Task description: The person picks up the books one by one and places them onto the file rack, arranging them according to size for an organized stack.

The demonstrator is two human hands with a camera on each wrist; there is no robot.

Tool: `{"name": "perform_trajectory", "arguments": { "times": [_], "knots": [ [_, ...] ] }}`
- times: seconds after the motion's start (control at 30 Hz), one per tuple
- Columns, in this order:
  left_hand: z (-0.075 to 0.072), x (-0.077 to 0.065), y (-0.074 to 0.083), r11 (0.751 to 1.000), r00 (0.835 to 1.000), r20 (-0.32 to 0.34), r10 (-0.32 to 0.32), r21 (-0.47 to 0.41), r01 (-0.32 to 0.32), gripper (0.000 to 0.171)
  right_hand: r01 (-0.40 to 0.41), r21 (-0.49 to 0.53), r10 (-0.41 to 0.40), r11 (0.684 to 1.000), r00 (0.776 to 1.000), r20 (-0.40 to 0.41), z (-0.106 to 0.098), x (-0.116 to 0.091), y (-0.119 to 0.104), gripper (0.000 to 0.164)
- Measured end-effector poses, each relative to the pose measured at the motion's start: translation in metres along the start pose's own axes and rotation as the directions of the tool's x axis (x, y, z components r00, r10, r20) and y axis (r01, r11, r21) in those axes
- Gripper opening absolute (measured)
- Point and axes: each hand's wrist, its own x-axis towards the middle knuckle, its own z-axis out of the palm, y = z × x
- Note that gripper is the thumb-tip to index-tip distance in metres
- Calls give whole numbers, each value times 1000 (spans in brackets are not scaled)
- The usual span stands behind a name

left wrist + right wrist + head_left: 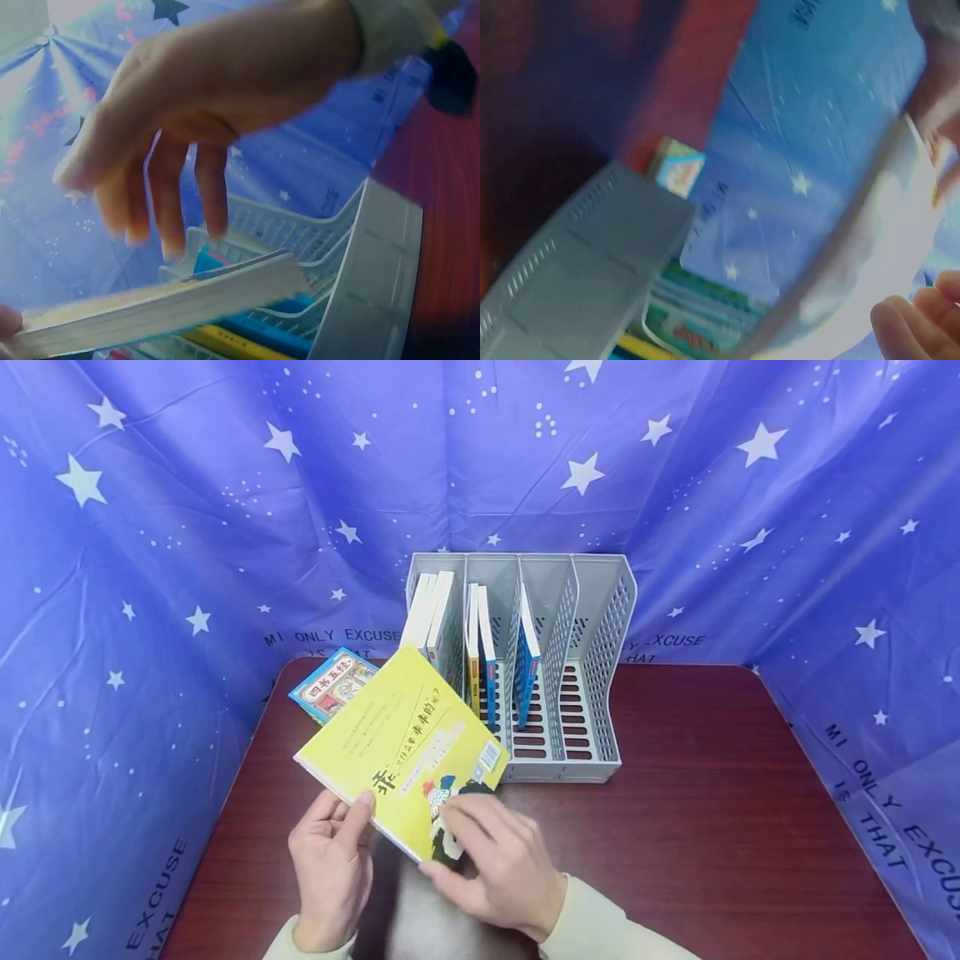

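A yellow picture book (pixel 405 735) with a rooster drawing is held tilted in front of the organizer. My left hand (pixel 333 860) pinches its lower-left edge, thumb on top and fingers beneath. Over the book's lower right corner is my right hand (pixel 502 860), its fingers loosely bent. In the left wrist view, the right hand (pixel 225 90) hangs above the book (pixel 157 307) with its fingertips apart from the cover. A blue-bordered book (pixel 337 685) lies on the table, partly hidden behind the yellow one.
A grey four-slot file organizer (pixel 592 770) stands at the back middle of the brown table (pixel 705 827). White-edged books (pixel 429 610) stand in its left slot, several thin blue and yellow books (pixel 529 652) in the middle slots. Starry blue curtains (pixel 510 460) surround the table.
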Motion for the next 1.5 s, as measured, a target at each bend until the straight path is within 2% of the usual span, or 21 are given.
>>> {"name": "perform_trajectory", "arguments": {
  "times": [0.1,0.17,0.23,0.3,0.37,0.43,0.5,0.53,0.6,0.73,0.77,0.9,1.07,1.13,1.27,1.37,1.5],
  "knots": [
    [-6,3,3,999,996,92,-12,42,9,30,-23,44,26,999,998,-57,-12,8,14,36],
    [-9,5,4,996,987,163,-15,88,1,31,-70,82,76,994,994,-82,-21,13,23,34],
    [-12,6,4,991,975,221,-10,131,-19,32,-147,127,158,981,984,-78,-30,16,31,35],
    [-14,7,4,985,963,271,1,167,-48,31,-281,165,288,945,958,-15,-40,18,38,40],
    [-16,7,4,980,947,320,22,182,-84,31,-433,212,423,876,901,93,-48,18,45,49],
    [-18,7,3,975,925,377,42,186,-120,30,-570,261,527,779,821,219,-55,19,51,56],
    [-19,7,1,975,897,438,58,168,-145,32,-666,324,581,672,746,327,-61,18,57,58],
    [-20,7,1,976,884,462,63,158,-152,32,-691,371,586,621,723,365,-63,19,60,57],
    [-22,7,0,975,865,498,66,152,-162,33,-714,448,578,538,699,420,-66,19,64,54],
    [-25,8,0,964,841,538,61,186,-189,32,-714,538,521,448,698,492,-68,17,68,44],
    [-26,9,0,960,834,548,60,198,-199,32,-714,545,505,439,698,508,-68,16,69,42],
    [-29,12,0,944,822,570,7,268,-194,30,-739,535,488,409,673,556,-68,10,69,34],
    [-32,17,-2,930,819,573,-40,320,-179,28,-777,474,517,414,629,580,-63,1,67,29],
    [-34,18,-4,924,816,576,-46,335,-184,27,-795,450,530,407,606,593,-61,-3,65,28],
    [-38,18,-5,905,814,575,-86,387,-178,27,-812,426,550,399,584,597,-58,-11,60,24],
    [-40,20,-7,883,812,571,-120,435,-175,26,-796,428,554,428,605,571,-56,-16,56,22],
    [-41,22,-8,870,805,572,-155,466,-164,26,-766,430,564,478,643,518,-55,-20,54,22]
  ]
}}
